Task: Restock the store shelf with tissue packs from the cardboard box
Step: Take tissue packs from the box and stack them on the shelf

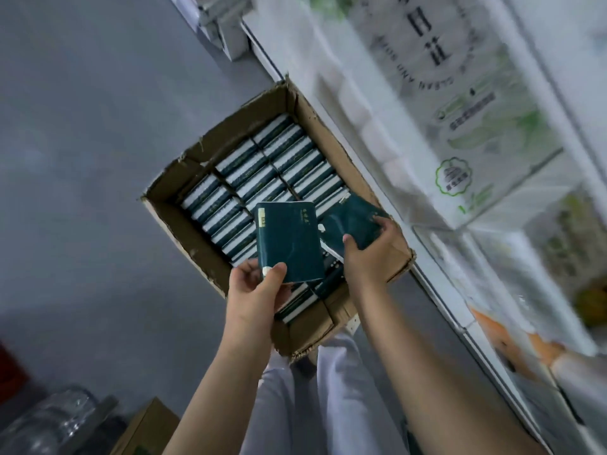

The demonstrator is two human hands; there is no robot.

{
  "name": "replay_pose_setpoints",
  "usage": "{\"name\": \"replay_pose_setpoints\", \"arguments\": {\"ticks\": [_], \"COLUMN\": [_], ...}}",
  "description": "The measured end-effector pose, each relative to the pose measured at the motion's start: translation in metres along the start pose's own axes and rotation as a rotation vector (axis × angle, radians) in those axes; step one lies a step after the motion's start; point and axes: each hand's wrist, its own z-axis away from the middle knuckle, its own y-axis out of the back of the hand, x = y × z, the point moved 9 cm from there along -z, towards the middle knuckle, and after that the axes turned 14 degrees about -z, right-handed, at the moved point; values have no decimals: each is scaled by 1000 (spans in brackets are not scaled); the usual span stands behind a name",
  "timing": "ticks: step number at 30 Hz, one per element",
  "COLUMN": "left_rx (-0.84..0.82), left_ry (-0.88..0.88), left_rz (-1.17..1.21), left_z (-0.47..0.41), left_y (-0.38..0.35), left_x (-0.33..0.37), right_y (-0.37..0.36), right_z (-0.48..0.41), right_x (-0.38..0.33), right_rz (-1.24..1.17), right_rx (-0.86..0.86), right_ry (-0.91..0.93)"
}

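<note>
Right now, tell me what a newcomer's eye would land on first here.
A dark green tissue pack in the left-hand grip and a second pack in the right-hand grip stand out mid-frame, above the open cardboard box. The box sits on the grey floor, filled with tidy rows of packs on edge. Along the right runs the store shelf with large white printed packages.

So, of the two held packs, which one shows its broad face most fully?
The pack in the left hand: nearly its whole green face shows; the other pack, in the right hand, is tilted, partly under fingers.
</note>
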Motion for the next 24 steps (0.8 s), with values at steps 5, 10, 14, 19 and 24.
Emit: {"name": "replay_pose_setpoints", "arguments": {"ticks": [5, 10, 14, 19, 24], "left_rx": [-159, -336, -410, -375, -361], "left_ry": [-74, -197, -328, -552, -697], "left_rz": [134, 164, 148, -87, -137], "left_z": [113, 242, 335, 423, 491], "left_y": [10, 31, 52, 73, 72], "left_x": [71, 146, 196, 238, 271], "right_y": [42, 100, 132, 192, 259], "right_z": [90, 201, 281, 348, 397], "right_x": [-112, -237, -310, -370, -414], "right_rz": [-169, -224, -122, -245, -313], "right_rx": [-79, -217, -375, -336, -264], "right_ry": [-4, 154, 377, 485, 611]}}
